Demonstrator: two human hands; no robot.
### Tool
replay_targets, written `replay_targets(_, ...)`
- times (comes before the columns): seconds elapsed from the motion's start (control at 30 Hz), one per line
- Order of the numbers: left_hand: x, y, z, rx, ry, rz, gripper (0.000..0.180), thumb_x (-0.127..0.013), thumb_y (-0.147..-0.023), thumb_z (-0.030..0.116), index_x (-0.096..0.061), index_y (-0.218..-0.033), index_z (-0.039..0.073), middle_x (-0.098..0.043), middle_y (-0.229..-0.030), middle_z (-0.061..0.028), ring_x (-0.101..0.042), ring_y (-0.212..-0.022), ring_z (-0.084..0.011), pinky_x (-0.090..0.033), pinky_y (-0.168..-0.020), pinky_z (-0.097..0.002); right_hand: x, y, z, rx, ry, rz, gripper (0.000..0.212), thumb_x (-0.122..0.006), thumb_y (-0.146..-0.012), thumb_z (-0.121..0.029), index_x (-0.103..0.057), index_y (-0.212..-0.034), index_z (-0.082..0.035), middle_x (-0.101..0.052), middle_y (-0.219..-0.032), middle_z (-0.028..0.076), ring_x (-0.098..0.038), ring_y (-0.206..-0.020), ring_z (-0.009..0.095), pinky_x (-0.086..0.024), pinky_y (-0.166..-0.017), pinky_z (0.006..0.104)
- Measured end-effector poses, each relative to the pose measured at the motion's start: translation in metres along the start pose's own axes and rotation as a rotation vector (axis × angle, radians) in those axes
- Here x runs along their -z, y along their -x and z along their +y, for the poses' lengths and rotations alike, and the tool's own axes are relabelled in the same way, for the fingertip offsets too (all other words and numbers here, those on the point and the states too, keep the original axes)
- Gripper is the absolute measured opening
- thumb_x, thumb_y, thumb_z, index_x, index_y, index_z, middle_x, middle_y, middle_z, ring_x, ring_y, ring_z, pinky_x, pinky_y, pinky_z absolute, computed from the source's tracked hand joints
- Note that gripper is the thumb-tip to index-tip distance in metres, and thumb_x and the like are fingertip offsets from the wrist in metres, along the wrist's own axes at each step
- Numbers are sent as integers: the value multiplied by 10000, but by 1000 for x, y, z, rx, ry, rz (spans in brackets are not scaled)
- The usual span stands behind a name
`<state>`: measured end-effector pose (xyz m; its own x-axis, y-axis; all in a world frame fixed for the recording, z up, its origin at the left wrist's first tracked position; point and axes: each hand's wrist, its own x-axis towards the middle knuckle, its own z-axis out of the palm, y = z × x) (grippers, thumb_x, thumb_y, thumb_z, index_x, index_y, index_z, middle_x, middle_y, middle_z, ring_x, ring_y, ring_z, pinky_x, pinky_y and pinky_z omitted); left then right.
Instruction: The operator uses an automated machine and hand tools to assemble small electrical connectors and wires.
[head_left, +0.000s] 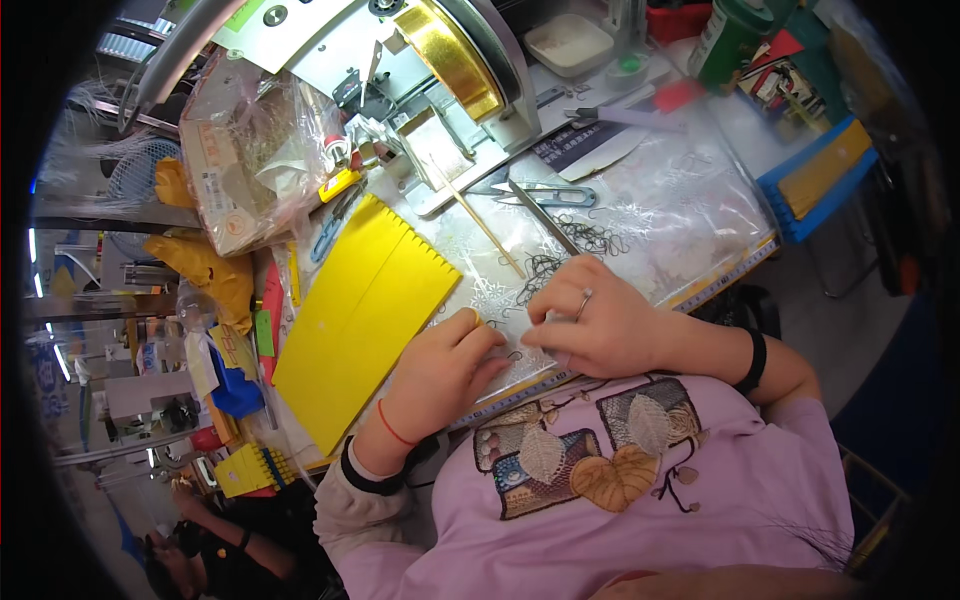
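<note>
My left hand [450, 370] is closed, fingertips bent together above the plastic-covered table near its front edge. My right hand [600, 318], with a ring, faces it across a small gap, its fingers also pinched. Whatever either holds is too small to make out. A small dark curved wire [515, 355] shows between them. A slim grey metal tool [543, 217] runs away from my right knuckles; I cannot tell whether it is gripped or lying. Beyond the hands lies a loose pile of dark hook-like wires [592, 238]. Left of my left hand rests a yellow board [365, 320] with a notched edge.
A machine with a gold-coloured wheel [455, 60] stands at the back. Blue-handled snips [560, 195] and a thin wooden stick [485, 232] lie before it. A plastic-lined carton [215, 190] is at back left. A measuring tape [720, 280] edges the table. Another person [240, 540] sits at lower left.
</note>
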<state>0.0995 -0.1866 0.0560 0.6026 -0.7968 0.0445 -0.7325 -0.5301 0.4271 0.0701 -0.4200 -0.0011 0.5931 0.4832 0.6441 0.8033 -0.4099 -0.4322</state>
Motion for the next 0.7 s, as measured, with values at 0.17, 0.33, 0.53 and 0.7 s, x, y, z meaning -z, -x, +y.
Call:
replay_targets(0.17,-13,-7,5,14,53,-51,145,-715,-775,97,-593,-847,66,-555,-831,-107,-608,-716,-298,-492,-627,-376,14,1,-6,-184,-20,87,258,-692,-697,-75,-658,-949,-124,-560,-987,45,-545,-947,260,-409,-871,407)
replay_targets(0.33,-9,-14,7,12,2,-146,165,-696,-786,99,-566,-868,40,-568,-848,-113,-615,-758,-316,-501,-670,-383,36,-11,-4,-252,72,-2,321,-681,-717,-71,-632,-1033,-99,-570,-1001,64,-540,-972,268,-405,-888,395)
replay_targets(0.53,29,-35,18,-147,122,0,178,-682,-823,54,-533,-915,23,-538,-831,-125,-596,-714,-288,-482,-638,-355,48,-38,6,-480,-442,-214,176,-549,-902,-82,-564,-1074,-55,-586,-901,78,-586,-820,226,-468,-779,347)
replay_targets(0.7,54,-50,13,-239,124,536,151,-677,-853,58,-553,-936,33,-504,-806,-123,-512,-669,-284,-415,-579,-363,45,-84,-7,-654,-1213,-167,129,-467,-1002,-156,-531,-1042,-52,-575,-867,20,-555,-731,96,-458,-686,259)
